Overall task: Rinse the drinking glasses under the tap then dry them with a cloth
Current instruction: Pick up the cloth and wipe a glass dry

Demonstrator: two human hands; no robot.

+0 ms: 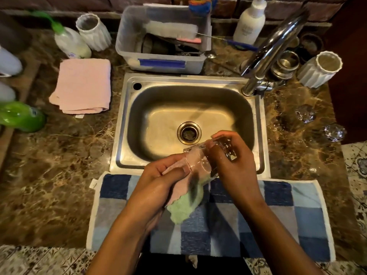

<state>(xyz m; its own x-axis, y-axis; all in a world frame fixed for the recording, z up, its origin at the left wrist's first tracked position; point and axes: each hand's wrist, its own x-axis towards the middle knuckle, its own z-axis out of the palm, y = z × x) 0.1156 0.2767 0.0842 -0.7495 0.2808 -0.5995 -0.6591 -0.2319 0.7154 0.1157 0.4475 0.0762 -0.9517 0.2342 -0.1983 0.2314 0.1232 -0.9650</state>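
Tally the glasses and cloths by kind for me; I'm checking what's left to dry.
Clear glasses: 3, one held, two on the counter at right
Pink cloths: 2, one pushed into the held glass, one folded at left
Checked towel: 1
Total: 6

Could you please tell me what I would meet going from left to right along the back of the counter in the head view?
Green-capped bottle → white ribbed cup → clear plastic tub → white pump bottle → chrome tap → second white ribbed cup.
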